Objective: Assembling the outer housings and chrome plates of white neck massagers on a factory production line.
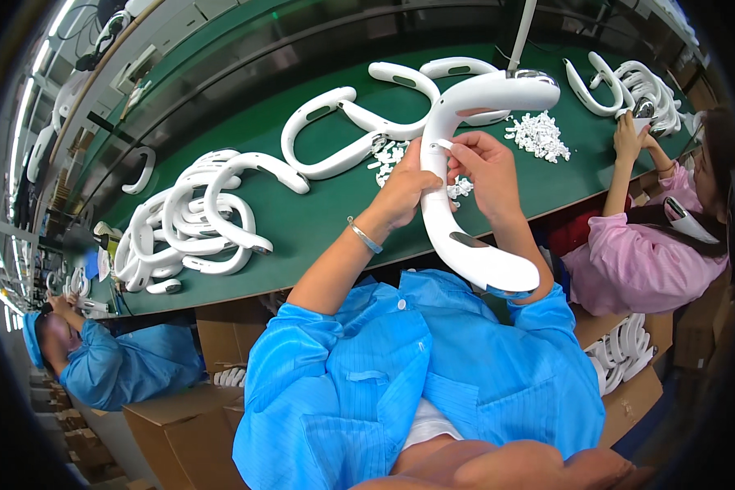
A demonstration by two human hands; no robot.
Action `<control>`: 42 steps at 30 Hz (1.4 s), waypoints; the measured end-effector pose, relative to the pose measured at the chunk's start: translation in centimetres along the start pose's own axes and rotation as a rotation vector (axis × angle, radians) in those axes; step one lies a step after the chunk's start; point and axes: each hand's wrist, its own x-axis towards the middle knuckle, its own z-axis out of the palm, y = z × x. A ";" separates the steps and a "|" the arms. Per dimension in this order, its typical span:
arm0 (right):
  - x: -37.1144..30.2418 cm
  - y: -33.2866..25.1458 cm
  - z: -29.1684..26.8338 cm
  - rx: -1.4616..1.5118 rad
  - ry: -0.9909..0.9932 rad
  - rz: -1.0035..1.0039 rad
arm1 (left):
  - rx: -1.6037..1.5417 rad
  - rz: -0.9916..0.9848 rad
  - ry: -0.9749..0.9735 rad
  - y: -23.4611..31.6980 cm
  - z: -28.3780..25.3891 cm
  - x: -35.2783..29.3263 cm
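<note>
My left hand (406, 189) is wrapped round the middle of a white, curved neck fan (474, 256), held upright above the bench edge with one end toward me. My right hand (488, 173) pinches a small white plastic piece (443, 144) against the fan's inner side, just above my left thumb. Beyond my hands lie loose small white pieces (389, 157), partly hidden by the fan and my fingers. Another heap of small white pieces (539, 135) is to the right of the fan.
Several neck fans (192, 216) are stacked at the left of the green bench (261, 282), and more (322, 131) lie at the back. A co-worker in pink (629, 261) sits at right, another in blue (131, 367) at far left. Cardboard boxes (184, 433) stand below.
</note>
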 end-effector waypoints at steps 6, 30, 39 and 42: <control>-0.4 0.7 -0.8 0.034 0.032 -0.006 | 0.021 0.003 -0.003 -1.6 -0.9 0.1; 7.8 5.5 -17.9 -1.734 -0.105 -0.574 | 0.396 0.505 0.022 -3.1 -1.0 3.4; 4.8 2.6 -13.9 -0.105 0.241 -0.300 | 0.061 0.011 0.222 -2.9 1.8 4.8; 3.7 2.8 -12.7 0.090 0.206 -0.246 | -0.001 -0.107 0.226 -3.7 2.2 5.7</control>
